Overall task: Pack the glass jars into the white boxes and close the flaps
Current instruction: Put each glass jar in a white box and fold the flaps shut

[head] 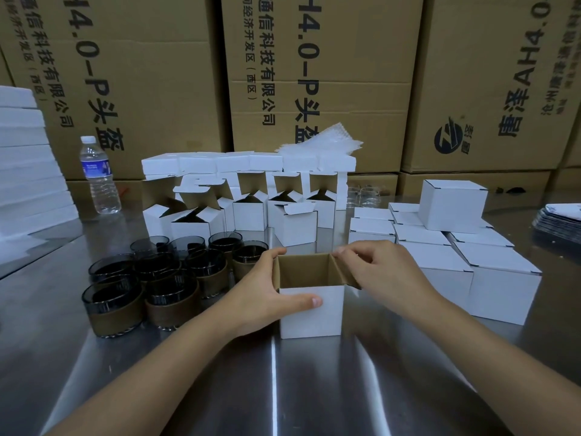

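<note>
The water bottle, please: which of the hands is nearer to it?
Left. The left hand grips the open box, right of the bottle; the right hand pinches its flap, farther right.

Item 1, left brown carton [141, 73]: bore black print turned sideways, reading downward; large "4.0-P头盔", smaller "信科技有限公司" and "经济开发区(西区)", with the beginnings cut off by the frame edge

Item 2, middle brown carton [361, 73]: carried the same sideways layout; "H4.0-P头盔", "通信科技有限公司", "经济开发区(西区)"

Item 3, right brown carton [490, 58]: print ran the opposite way, reading upward; "AH4.0" was preceded by two large characters, the first being "唐" and the second uncertain; a round black logo [449, 140] showed a slanted Z-like stripe, and the small characters beside it and the column at the right edge were too blurred to read

Item 4, water bottle [97, 174]: had a blue label with lettering too small to read
</note>
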A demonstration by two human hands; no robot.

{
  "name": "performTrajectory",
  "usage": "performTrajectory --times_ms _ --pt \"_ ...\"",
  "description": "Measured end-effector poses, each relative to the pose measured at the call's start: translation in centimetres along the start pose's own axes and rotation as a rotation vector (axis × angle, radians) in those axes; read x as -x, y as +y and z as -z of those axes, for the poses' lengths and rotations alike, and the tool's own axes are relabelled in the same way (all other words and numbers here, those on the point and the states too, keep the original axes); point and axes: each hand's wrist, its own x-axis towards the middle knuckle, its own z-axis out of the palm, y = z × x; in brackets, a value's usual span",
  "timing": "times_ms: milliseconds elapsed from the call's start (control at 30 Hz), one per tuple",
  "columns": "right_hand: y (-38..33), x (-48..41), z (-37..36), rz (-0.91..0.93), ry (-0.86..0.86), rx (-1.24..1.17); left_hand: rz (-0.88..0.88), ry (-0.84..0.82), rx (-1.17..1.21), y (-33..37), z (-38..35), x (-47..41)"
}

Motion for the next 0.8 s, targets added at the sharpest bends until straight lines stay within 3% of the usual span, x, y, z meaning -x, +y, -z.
performTrajectory --times_ms 333,500,800 --pt "1.1 0.0 -1.7 -0.041 -0.033 -0.154 0.033 -0.026 0.087 0.1 -0.5 0.0" --pt "0.8 0.3 -1.6 -0.051 -0.102 -0.174 0.044 -0.009 0.115 0.2 -0.6 0.1" --pt "0.6 0.2 -1.4 -0.087 -0.082 -0.173 0.050 -0.019 0.110 0.4 -0.8 0.3"
